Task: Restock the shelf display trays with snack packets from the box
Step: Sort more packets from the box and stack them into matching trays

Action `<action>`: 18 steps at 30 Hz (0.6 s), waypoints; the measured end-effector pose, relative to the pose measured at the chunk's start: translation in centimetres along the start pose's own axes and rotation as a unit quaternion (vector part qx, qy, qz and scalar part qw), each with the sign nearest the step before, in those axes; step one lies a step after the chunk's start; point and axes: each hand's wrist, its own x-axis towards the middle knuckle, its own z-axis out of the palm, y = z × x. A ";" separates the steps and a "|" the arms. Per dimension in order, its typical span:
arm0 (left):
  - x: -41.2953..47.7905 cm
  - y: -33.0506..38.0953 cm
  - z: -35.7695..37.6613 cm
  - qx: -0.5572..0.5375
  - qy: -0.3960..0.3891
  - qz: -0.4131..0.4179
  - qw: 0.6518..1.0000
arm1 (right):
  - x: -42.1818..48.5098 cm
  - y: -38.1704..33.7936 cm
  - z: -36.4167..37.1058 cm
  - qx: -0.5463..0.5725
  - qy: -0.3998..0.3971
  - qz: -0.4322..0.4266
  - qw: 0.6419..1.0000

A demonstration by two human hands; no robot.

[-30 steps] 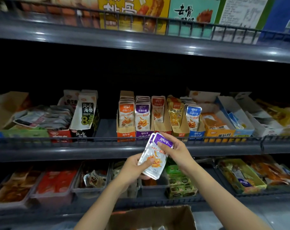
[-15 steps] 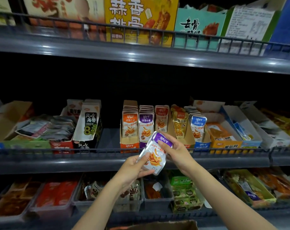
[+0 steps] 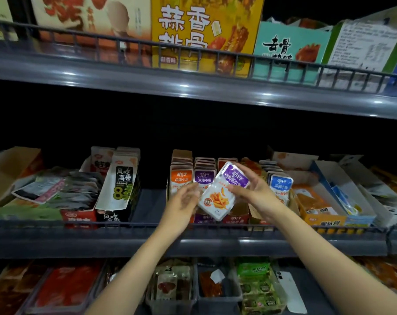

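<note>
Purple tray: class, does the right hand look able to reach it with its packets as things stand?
Probably yes: the right hand holds the packets just before the purple tray, above the rail; the left hand sits aside.

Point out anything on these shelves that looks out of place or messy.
What looks like a white phone lies on the bottom shelf beside the green packets; it is not stock. At the left of the middle shelf, loose packets lie in a jumbled heap, unlike the upright purple row.
</note>
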 end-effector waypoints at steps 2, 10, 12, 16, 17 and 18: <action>1.5 -0.4 -0.8 0.071 0.022 0.022 0.997 | 1.4 -0.4 -0.4 -0.039 0.023 -0.025 0.999; 4.2 -1.9 -0.3 0.174 -0.053 0.007 0.983 | 6.7 0.4 0.6 -0.161 -0.006 -0.037 0.986; 4.4 -2.4 -0.2 0.163 -0.063 0.005 0.985 | 7.5 0.7 1.2 -0.192 -0.035 -0.030 0.980; 4.6 -3.6 -0.3 0.153 -0.059 0.001 0.986 | 8.4 2.1 2.2 -0.277 -0.061 -0.048 0.958; 4.5 -3.9 -0.3 0.155 -0.061 0.000 0.986 | 8.6 2.5 2.4 -0.293 -0.064 -0.054 0.952; 4.5 -4.1 -0.2 0.161 -0.061 0.000 0.985 | 8.7 2.7 2.6 -0.302 -0.068 -0.060 0.949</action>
